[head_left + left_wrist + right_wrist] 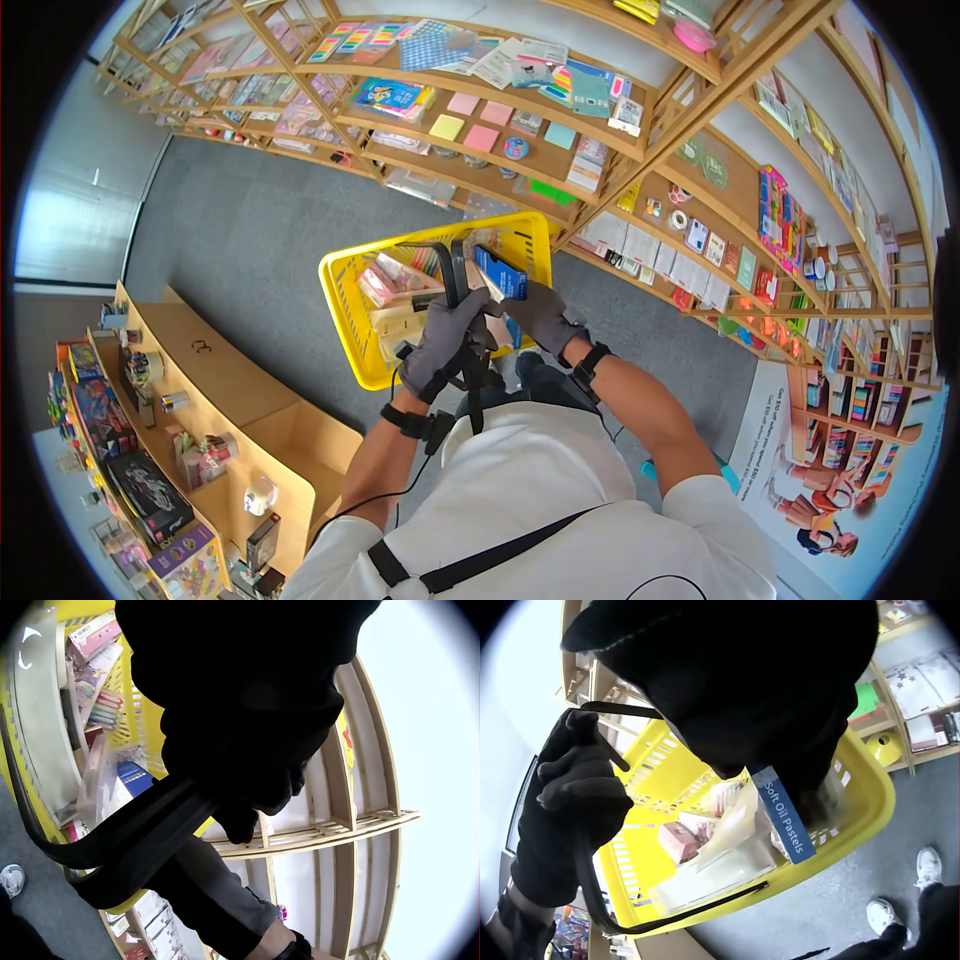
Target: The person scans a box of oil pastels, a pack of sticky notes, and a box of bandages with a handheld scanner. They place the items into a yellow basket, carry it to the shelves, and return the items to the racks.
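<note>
A yellow basket (352, 345) with black handles (452, 275) holds pink boxes (679, 841), colored pens (106, 710) and pale packages. My gloved left hand (447, 335) grips the handles above the basket; its fingers curl round them in the right wrist view too (581, 776). My gloved right hand (535, 315) holds a blue box (500, 272) at the basket's right side. In the right wrist view, the box's narrow side (785, 817) reads "Soft Oil Pastels", below the dark glove (757, 682).
Wooden shelves (560, 150) with notepads, stationery and packets run across the top and right. At the lower left stands a wooden display unit (225, 350) with boxes and jars. Grey floor (240, 215) lies between them. White shoes (929, 867) are beside the basket.
</note>
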A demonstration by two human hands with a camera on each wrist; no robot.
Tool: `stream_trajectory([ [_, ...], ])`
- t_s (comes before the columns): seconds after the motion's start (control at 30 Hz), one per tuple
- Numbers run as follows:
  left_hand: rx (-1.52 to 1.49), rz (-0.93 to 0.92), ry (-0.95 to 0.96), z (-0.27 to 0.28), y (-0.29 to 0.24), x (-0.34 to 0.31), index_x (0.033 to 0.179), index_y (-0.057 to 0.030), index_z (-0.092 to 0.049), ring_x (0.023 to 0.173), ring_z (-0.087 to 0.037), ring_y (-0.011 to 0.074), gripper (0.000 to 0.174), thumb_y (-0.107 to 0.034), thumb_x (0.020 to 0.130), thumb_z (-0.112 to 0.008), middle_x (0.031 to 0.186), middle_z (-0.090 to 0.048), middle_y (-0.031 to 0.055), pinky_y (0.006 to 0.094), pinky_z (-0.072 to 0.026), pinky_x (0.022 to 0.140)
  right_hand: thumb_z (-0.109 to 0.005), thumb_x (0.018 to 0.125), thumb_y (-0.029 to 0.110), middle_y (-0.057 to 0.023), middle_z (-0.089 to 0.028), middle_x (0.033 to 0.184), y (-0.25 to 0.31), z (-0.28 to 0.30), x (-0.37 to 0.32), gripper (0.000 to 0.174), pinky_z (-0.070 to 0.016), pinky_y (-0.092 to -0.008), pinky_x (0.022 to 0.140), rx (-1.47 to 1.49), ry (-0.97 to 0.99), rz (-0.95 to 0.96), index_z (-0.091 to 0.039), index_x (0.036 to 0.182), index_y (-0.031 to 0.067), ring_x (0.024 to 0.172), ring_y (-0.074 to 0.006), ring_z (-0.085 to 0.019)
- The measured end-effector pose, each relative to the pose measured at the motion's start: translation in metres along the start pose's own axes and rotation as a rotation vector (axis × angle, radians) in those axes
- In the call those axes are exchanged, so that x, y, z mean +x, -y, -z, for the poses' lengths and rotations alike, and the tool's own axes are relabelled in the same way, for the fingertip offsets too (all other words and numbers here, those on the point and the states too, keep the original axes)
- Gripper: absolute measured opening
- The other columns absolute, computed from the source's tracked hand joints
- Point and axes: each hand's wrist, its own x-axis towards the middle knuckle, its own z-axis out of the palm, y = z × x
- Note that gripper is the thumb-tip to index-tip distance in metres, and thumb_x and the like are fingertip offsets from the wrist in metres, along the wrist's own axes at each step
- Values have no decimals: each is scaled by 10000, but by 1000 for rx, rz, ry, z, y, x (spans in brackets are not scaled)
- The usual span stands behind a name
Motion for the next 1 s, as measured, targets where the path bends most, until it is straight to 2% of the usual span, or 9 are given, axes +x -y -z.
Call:
stream_trajectory([
  [0.17, 39, -11, 18, 11, 2, 3, 969, 9, -767, 448, -588, 124, 344, -302, 1068, -657, 581, -628, 25, 263, -448, 436, -770, 840, 419, -209, -751, 895, 52, 10, -19, 394, -572, -466, 769, 81, 4, 159, -755, 1003, 61, 882, -392, -746],
  [0.33, 109, -31, 66, 13, 5, -1, 967, 2, -756, 455, -582, 110, 327, -290, 1070, -654, 611, -664, 41, 262, -436, 427, -742, 858, 398, -212, -734, 868, 51, -5, -3, 366, -564, -462, 767, 61, 2, 198, -725, 982, 54, 874, -401, -749],
  [0.43, 19, -77, -25, 2, 3, 1, 964, -5, -752, 462, -582, 107, 311, -280, 1070, -653, 651, -688, 47, 257, -434, 429, -742, 867, 375, -199, -737, 878, 65, 10, -4, 339, -569, -458, 795, 40, 80, 482, -711, 1002, 66, 893, -394, -748],
  [0.47, -31, -103, -78, -1, 3, 1, 963, -9, -750, 465, -581, 106, 303, -274, 1070, -653, 671, -700, 50, 254, -433, 430, -742, 867, 375, -199, -737, 878, 62, 3, -3, 339, -569, -458, 795, 44, 75, 475, -711, 1002, 66, 893, -394, -748],
  [0.57, 0, -63, 23, 19, 7, 6, 974, -10, -750, 478, -593, 107, 292, -268, 1070, -652, 715, -721, 55, 250, -436, 434, -716, 905, 331, -179, -746, 905, 48, -26, 4, 288, -576, -449, 827, -150, 254, 656, -691, 1041, 79, 929, -381, -750],
  [0.73, 36, 30, 152, 30, 5, 3, 988, -9, -748, 483, -603, 110, 284, -265, 1069, -653, 775, -746, 64, 243, -437, 430, -709, 921, 290, -167, -755, 938, 40, -31, 0, 256, -575, -451, 823, 5, 384, 566, -704, 1014, 52, 930, -374, -744],
  [0.87, 67, -3, 84, 22, 12, 6, 972, 10, -745, 450, -591, 124, 312, -271, 1070, -652, 722, -725, 68, 251, -442, 416, -667, 961, 234, -179, -772, 1019, 26, -20, -1, 280, -575, -426, 865, 136, 319, 593, -725, 1178, 66, 983, -374, -746],
  [0.97, 62, 33, 95, 20, 7, 5, 962, 20, -742, 438, -598, 140, 326, -274, 1070, -654, 689, -708, 69, 255, -450, 416, -665, 960, 208, -204, -772, 1106, 34, 14, -22, 384, -575, -423, 894, 195, 115, 193, -715, 1316, 72, 1021, -379, -742],
  [1.0, 59, 52, 98, 20, 7, 4, 958, 25, -740, 432, -601, 148, 333, -276, 1070, -654, 673, -699, 69, 257, -455, 416, -665, 960, 208, -204, -772, 1106, 24, 20, -20, 384, -575, -423, 894, 192, 128, 192, -715, 1316, 72, 1021, -379, -742],
])
